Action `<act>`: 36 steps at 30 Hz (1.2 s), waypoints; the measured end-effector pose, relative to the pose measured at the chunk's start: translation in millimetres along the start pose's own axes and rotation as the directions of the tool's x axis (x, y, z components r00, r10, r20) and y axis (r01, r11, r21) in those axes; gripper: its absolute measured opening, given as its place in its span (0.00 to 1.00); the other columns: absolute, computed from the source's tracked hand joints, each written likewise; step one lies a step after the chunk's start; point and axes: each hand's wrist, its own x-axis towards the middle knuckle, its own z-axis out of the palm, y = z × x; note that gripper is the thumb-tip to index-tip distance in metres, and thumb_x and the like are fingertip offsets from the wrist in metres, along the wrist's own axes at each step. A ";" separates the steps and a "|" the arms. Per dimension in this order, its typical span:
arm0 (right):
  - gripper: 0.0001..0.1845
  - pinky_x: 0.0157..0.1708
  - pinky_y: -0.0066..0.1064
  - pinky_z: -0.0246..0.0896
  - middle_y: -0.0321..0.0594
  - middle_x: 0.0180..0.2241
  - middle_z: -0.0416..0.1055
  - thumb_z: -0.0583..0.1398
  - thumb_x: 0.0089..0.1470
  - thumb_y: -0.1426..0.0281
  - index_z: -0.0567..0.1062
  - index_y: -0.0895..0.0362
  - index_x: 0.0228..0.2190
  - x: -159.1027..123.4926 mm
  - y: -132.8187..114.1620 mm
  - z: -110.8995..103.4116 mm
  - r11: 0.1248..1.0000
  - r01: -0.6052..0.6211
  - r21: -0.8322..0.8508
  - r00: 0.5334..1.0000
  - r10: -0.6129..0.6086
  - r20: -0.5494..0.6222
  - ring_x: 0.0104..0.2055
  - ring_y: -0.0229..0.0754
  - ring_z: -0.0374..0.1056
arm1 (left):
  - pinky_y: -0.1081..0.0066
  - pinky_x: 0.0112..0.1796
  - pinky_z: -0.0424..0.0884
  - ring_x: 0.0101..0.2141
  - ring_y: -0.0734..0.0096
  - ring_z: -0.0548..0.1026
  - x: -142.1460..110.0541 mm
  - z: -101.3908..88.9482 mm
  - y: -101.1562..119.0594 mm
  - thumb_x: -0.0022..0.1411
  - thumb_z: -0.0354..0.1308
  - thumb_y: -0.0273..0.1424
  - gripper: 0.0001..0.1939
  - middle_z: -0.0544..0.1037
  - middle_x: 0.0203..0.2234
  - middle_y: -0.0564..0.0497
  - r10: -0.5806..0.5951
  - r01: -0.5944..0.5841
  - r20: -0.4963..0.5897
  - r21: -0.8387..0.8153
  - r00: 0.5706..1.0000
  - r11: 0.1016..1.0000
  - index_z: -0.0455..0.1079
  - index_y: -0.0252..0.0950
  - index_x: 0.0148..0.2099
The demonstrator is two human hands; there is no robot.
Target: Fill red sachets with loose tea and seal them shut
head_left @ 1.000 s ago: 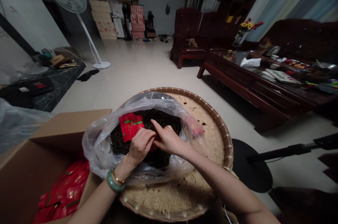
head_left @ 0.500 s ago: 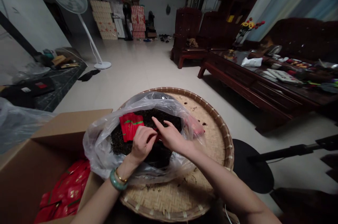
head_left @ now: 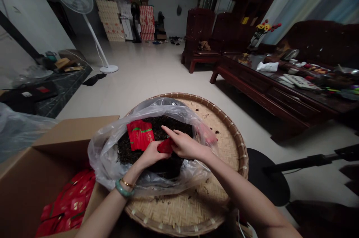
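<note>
A small red packet (head_left: 165, 146) is held between my two hands, above an open clear plastic bag (head_left: 105, 155). My left hand (head_left: 150, 154) grips its left side with thumb and fingers. My right hand (head_left: 187, 145) has closed on the packet's right end, its index finger stretched out; the exact grip is partly hidden. Dark dried leaves, looking like tea (head_left: 126, 154), fill the bag. On them, left of my hands, lies a fanned stack of red packets (head_left: 140, 135) with green bands. The bag rests on a round woven bamboo tray (head_left: 224, 155).
At the left stands an open cardboard box (head_left: 75, 129) with many red packets (head_left: 73, 204) inside. A black round stand base (head_left: 266, 178) is right of the tray. Farther off are a white floor fan (head_left: 109, 68) and a dark wooden table (head_left: 269, 96).
The red packet, mostly hidden before, now shows between my hands. My left hand has turned and its fingers reach under the packet; the right hand has shifted only slightly.
</note>
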 end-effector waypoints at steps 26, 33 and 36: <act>0.39 0.58 0.43 0.54 0.47 0.46 0.70 0.52 0.52 0.81 0.46 0.59 0.63 -6.2 -18.9 -0.3 0.985 0.064 -0.160 0.989 -0.084 -0.119 0.50 0.43 0.66 | 0.75 0.27 0.64 0.23 0.73 0.67 1.1 4.2 -23.8 0.45 0.65 0.37 0.14 0.73 0.21 0.54 0.190 -0.181 -0.270 0.058 0.944 0.982 0.73 0.31 0.30; 0.44 0.59 0.42 0.52 0.42 0.38 0.76 0.50 0.47 0.84 0.41 0.64 0.64 3.3 -7.5 21.7 0.979 0.127 -0.158 0.991 -0.133 -0.026 0.43 0.42 0.72 | 0.75 0.26 0.64 0.22 0.73 0.66 -0.8 8.2 -23.7 0.44 0.65 0.33 0.10 0.73 0.19 0.54 0.175 -0.159 -0.211 0.091 0.962 0.983 0.72 0.32 0.29; 0.38 0.57 0.43 0.54 0.41 0.41 0.75 0.51 0.54 0.79 0.44 0.58 0.63 1.7 -5.7 18.0 0.987 0.158 -0.028 0.980 -0.161 -0.116 0.45 0.41 0.70 | 0.75 0.25 0.64 0.22 0.74 0.66 -0.7 9.4 -20.1 0.42 0.66 0.35 0.13 0.72 0.19 0.54 0.135 -0.138 -0.237 0.003 0.962 0.990 0.72 0.31 0.29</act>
